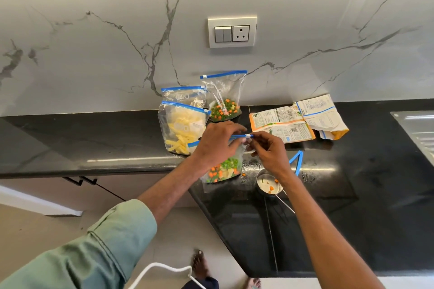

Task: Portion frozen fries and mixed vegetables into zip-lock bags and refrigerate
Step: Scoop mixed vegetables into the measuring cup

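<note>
A zip-lock bag of mixed vegetables (224, 171) stands on the black counter (352, 195). My left hand (216, 145) grips its blue zip strip near the middle. My right hand (267, 150) pinches the white slider at the strip's right end. Behind, a zip-lock bag of fries (180, 131) stands with a second bag (184, 95) behind it, whose contents I cannot make out. Another bag of mixed vegetables (224, 101) leans on the marble wall.
Two torn, flattened food packets (298, 119) lie to the right of the bags. A small metal measuring cup (267, 185) with a few vegetable bits sits below my right hand. A blue strip (297, 162) lies nearby. A steel sink drainer (418, 131) is at far right.
</note>
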A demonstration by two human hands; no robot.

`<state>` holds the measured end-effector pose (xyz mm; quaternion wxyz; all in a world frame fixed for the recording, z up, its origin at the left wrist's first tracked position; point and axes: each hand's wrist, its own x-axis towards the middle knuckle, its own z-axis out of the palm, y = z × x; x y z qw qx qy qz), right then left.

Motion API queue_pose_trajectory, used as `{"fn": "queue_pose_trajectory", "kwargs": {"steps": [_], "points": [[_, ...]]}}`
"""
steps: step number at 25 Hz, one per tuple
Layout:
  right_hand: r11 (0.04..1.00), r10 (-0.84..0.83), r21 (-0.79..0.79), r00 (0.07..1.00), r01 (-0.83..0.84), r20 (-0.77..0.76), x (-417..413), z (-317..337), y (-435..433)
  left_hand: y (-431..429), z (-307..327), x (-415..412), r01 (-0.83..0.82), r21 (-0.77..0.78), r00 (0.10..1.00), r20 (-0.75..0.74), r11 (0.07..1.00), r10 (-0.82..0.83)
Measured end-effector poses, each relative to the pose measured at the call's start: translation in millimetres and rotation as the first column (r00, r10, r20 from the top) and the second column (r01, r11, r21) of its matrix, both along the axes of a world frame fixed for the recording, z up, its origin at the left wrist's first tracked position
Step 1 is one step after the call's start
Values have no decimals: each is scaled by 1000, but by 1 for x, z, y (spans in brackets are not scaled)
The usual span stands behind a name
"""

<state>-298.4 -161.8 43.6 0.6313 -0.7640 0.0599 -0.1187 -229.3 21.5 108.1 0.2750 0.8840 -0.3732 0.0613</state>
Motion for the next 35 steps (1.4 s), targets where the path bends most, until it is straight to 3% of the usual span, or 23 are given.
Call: {"fn": "queue_pose_trajectory", "kwargs": {"steps": [8, 12, 18, 25, 30, 33, 35], "points": [[987, 30, -161, 999, -25, 28, -1, 11, 2, -16, -4, -6, -30, -78, 1000, -1, 997, 30], [955, -18, -291, 991, 56, 132, 0, 10, 7, -12, -4, -1, -50, -54, 997, -66, 997, 46], [926, -130, -337, 981, 172, 145, 9, 3, 6, 10, -4, 2, -77, -34, 994, -80, 996, 74], [912, -270, -277, 951, 303, 149, 18, -8, -8, 65, -3, 9, -137, -16, 990, -46, 991, 136], [935, -231, -247, 966, 253, 116, 13, -11, -18, 71, 5, 7, -137, 11, 990, -23, 991, 137], [983, -133, -123, 989, 140, 65, 8, -7, -25, 70, 5, 8, -168, 34, 986, -10, 985, 168], [971, -147, -185, 989, 149, 24, 1, -9, -36, 71, 3, 11, -199, 46, 980, -9, 979, 200]]}}
